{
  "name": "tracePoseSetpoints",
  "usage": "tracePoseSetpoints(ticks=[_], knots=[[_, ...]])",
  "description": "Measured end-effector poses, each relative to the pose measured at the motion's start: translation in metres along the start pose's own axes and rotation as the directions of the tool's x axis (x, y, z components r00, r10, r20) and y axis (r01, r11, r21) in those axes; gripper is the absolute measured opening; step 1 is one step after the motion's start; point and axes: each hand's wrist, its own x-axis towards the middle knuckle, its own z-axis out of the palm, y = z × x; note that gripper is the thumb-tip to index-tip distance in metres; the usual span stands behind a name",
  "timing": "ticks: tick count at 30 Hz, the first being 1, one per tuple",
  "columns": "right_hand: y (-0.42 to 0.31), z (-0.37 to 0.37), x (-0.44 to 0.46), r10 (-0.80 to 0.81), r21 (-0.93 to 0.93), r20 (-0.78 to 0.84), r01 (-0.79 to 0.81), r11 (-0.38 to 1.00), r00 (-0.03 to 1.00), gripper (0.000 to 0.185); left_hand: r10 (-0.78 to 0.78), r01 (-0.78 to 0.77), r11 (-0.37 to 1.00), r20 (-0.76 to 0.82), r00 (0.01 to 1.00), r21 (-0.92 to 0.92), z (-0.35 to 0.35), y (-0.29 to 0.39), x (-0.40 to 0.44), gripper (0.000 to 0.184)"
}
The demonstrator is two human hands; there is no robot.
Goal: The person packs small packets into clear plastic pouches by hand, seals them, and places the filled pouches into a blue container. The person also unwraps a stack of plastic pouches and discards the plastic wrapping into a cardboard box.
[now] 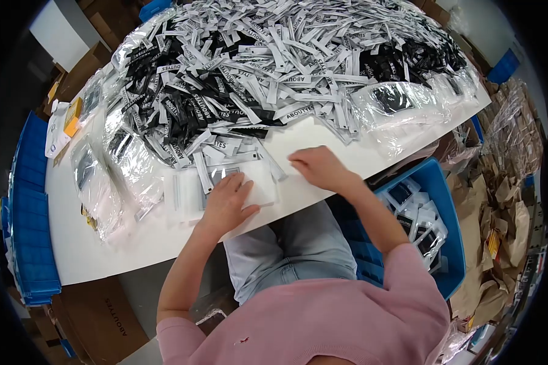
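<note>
My left hand (228,204) lies with its fingers spread on a clear plastic bag (259,182) near the table's front edge. A narrow white printed packet (202,172) lies just beyond its fingertips, partly on the bag. My right hand (323,168) is over the bare tabletop to the right, with its fingers curled together; whether anything is in them is hidden. Between the hands, another slim white packet (271,161) slants across the bag's right side. Beyond both hands rises a big heap of white packets (286,79) mixed with black packets (204,106).
Stacks of clear bags (125,176) lie at the table's left, more clear bags (399,112) at its right. A blue bin (456,243) holding filled pouches (420,216) stands beside my right leg. Blue bins (33,213) line the left edge. Brown paper (493,225) piles up far right.
</note>
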Motion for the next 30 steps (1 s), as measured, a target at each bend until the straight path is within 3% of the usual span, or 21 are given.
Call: tracePoseSetpoints(ticks=[3,5,6,10,13,15,16,18,20,22,25,29,30], knots=[[-0.018,0.052,0.053,-0.039,-0.134,0.007,0.04,0.99,0.999,0.019,0.032,-0.033,0.999,-0.059,0.998,-0.022,-0.002,-0.002,-0.006,0.052],[-0.025,0.062,0.069,-0.044,-0.297,0.104,0.073,0.952,0.994,0.024,0.052,-0.057,0.998,-0.113,0.992,-0.04,0.004,-0.014,-0.018,0.052],[-0.026,0.061,0.071,-0.017,-0.31,0.161,0.067,0.948,0.987,0.026,0.067,-0.079,0.994,-0.166,0.984,-0.07,0.003,-0.016,-0.022,0.052],[-0.005,0.051,0.051,-0.056,-0.342,0.104,0.089,0.935,0.993,0.023,0.021,-0.038,0.996,-0.193,0.981,-0.084,0.003,-0.018,-0.028,0.05],[0.001,0.04,0.047,-0.012,-0.274,0.161,0.057,0.96,0.987,0.02,0.017,-0.032,0.997,-0.194,0.981,-0.073,0.003,-0.017,-0.027,0.051],[-0.001,0.031,0.052,0.083,-0.045,0.072,-0.08,0.996,0.994,0.014,0.02,-0.036,0.996,-0.196,0.98,-0.077,0.002,-0.017,-0.025,0.051],[0.003,0.031,0.061,0.085,-0.045,0.076,-0.082,0.996,0.994,0.014,0.021,-0.037,0.996,-0.189,0.982,-0.083,0.003,-0.017,-0.026,0.051],[0.016,0.035,0.101,0.031,-0.057,-0.119,-0.038,0.998,0.992,0.011,0.015,-0.032,0.996,-0.188,0.982,-0.088,0.003,-0.017,-0.025,0.051],[0.025,0.038,0.143,0.207,-0.258,-0.067,-0.218,0.941,0.976,0.014,0.015,-0.032,0.996,-0.187,0.982,-0.087,0.003,-0.016,-0.026,0.051],[0.028,0.046,0.164,0.243,-0.127,0.088,-0.232,0.964,0.966,0.022,0.015,-0.033,0.996,-0.192,0.981,-0.088,0.004,-0.017,-0.026,0.051],[0.017,0.061,0.172,0.162,-0.182,0.186,-0.128,0.975,0.969,0.026,0.01,-0.025,0.997,-0.184,0.983,-0.079,0.004,-0.018,-0.027,0.05],[0.017,0.04,0.16,0.209,-0.23,0.195,-0.163,0.959,0.958,0.019,0.009,-0.025,0.996,-0.19,0.982,-0.081,0.005,-0.017,-0.027,0.049],[0.027,0.035,0.158,0.223,-0.346,0.233,-0.134,0.929,0.946,0.018,0.009,-0.023,0.997,-0.19,0.982,-0.075,0.005,-0.018,-0.027,0.048]])
